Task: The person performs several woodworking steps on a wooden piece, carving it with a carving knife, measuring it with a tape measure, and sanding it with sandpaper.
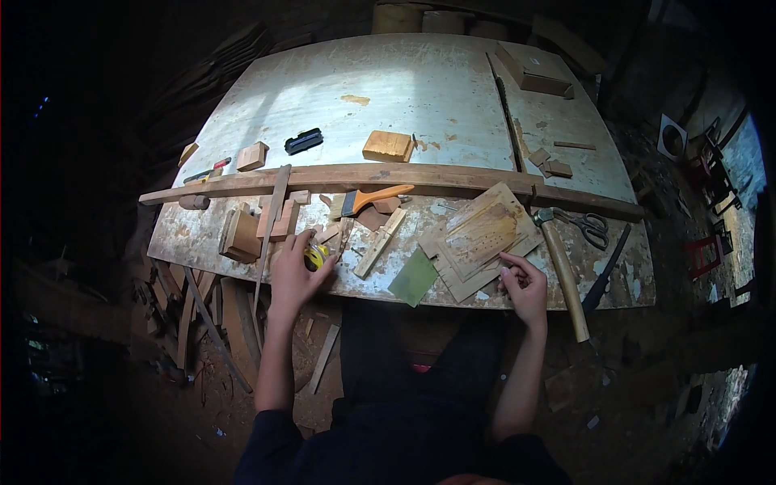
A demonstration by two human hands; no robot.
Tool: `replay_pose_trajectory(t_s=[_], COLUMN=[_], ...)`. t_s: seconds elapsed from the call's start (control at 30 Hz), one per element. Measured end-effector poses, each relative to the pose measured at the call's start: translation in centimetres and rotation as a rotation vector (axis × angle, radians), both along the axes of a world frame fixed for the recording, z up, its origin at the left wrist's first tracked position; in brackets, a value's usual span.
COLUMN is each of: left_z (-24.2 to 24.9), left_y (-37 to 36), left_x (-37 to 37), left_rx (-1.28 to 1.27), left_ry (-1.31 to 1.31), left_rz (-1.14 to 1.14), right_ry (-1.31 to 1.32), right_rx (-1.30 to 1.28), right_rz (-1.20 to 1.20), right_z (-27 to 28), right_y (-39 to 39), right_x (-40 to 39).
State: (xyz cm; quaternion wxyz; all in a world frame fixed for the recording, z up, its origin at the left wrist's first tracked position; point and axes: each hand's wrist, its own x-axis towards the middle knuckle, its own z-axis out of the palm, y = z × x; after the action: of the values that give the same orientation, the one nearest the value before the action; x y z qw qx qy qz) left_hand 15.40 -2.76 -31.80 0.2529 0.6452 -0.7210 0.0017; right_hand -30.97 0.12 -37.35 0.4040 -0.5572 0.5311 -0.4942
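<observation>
My left hand (293, 276) is closed around a yellow tape measure (316, 255) at the front edge of the workbench, thumb on one side and fingers on the other. A long thin wooden strip (273, 218) runs just left of that hand. My right hand (525, 289) has curled fingers beside the lower right corner of a thin wooden panel (483, 226); whether it pinches anything is hard to see. The panel lies over another flat board (462, 284). Green sandpaper (413, 277) lies left of these boards.
A long wooden beam (453, 179) crosses the workbench (323, 89). An orange-handled paintbrush (380, 196), wood blocks (241, 234), a hammer (564, 275), scissors (592, 229) and a dark-handled tool (608, 268) lie around my hands. A cardboard box (533, 70) stands at the back right.
</observation>
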Motion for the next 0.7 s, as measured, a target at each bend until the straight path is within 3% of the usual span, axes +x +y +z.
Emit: replay_pose_trajectory(t_s=[0.43, 0.63, 0.7], left_z=[-1.9, -1.7, -2.2], left_y=[-4.0, -4.5, -4.7], left_x=[1.8, 1.4, 1.1], left_rx=[-0.156, -0.103, -0.225], left_ry=[-0.174, -0.021, -0.147], left_rz=[-0.039, 0.013, -0.012], right_ry=[-0.003, -0.036, -0.029], right_rx=[-0.004, -0.038, -0.037], right_rz=[-0.007, -0.030, -0.034], right_z=[0.0, -0.3, -0.3], right_y=[0.1, -0.1, -0.1], right_x=[0.1, 0.4, 0.3])
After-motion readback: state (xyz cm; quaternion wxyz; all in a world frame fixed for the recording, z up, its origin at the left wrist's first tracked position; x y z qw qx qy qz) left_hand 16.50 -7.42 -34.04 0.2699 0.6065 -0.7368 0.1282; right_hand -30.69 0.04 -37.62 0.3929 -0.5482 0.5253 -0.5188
